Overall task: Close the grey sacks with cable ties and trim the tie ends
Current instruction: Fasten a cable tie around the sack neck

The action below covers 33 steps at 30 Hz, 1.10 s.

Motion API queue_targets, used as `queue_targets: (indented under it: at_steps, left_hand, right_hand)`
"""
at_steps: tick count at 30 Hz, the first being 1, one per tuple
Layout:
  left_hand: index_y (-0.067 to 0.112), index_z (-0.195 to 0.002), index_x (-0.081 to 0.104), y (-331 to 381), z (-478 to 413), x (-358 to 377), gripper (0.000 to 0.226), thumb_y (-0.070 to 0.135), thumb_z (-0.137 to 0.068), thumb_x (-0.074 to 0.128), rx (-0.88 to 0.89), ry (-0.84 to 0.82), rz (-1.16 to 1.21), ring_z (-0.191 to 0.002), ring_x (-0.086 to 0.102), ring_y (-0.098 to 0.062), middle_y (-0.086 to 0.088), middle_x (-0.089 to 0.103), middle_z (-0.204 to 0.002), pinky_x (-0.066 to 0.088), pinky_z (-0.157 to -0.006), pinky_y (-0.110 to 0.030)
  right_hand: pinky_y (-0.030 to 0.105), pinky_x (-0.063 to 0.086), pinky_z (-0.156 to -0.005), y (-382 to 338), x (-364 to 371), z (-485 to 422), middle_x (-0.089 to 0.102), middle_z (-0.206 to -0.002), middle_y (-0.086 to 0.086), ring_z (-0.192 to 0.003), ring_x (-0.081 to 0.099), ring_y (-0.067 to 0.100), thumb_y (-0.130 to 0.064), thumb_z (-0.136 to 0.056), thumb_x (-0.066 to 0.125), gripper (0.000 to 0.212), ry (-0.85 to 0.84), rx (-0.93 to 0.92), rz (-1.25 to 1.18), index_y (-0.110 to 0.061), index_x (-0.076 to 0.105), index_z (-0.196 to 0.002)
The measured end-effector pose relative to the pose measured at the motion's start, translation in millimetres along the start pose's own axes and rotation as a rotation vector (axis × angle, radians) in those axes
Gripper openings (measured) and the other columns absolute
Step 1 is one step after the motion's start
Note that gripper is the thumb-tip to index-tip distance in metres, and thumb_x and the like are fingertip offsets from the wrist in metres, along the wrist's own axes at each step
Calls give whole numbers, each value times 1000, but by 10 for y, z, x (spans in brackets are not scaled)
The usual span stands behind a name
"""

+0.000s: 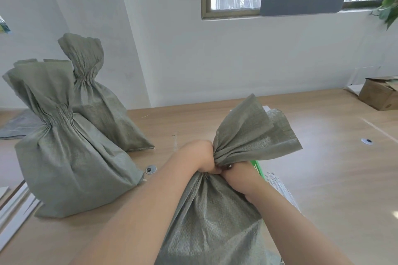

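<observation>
A grey woven sack (215,217) stands right in front of me on the wooden table (323,157). Its gathered neck fans out above my fists. My left hand (200,155) grips the bunched neck from the left. My right hand (239,176) grips it from the right, just below the fanned top. Two more grey sacks stand upright at the left, a near sack (64,157) and a far sack (97,101), both with cinched necks. A bundle of white cable ties (280,187) lies on the table behind my right forearm, partly hidden.
A green object (257,168) peeks out behind my right hand. A cardboard box (379,94) sits at the far right. Two round cable grommets, one near the left sack (150,169) and one at the right (367,141), are set in the tabletop. White strips (15,206) lie at the left edge.
</observation>
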<state>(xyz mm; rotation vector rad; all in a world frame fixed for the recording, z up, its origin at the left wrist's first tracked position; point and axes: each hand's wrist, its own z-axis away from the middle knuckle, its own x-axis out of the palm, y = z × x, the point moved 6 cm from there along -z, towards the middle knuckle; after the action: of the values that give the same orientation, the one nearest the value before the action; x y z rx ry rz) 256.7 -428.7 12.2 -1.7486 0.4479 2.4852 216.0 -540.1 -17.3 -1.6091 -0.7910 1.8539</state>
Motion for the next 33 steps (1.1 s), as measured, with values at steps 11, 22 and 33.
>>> queue_targets:
  at_steps: [11, 22, 33]
  left_hand:
    - [23, -90, 67, -153, 79, 28, 25, 28, -74, 86, -23, -40, 505, -74, 63, -9, 3, 68, -90, 51, -54, -17]
    - [11, -87, 65, -371, 284, 447, 23, 27, -81, 82, -53, 166, 1161, -56, 53, -3, 5, 63, -70, 43, -46, -20]
    - [15, -87, 69, -321, 300, 463, 5, 15, -82, 66, -166, 275, 1037, -58, 62, -12, 2, 68, -70, 46, -45, -22]
  right_hand:
    - [21, 43, -59, 73, -124, 112, 65, -66, -7, -60, 56, 4, -10, -75, 70, 25, 201, -77, -189, -32, 66, -65]
    - [25, 41, -58, 43, -28, 212, 64, -62, -1, -53, 46, 3, -22, -88, 68, 12, 123, -241, -200, -25, 66, -76]
    - [14, 37, -57, -235, 65, 454, 54, -65, -12, -63, 51, 6, -43, -69, 81, 31, 86, -527, -50, -22, 59, -72]
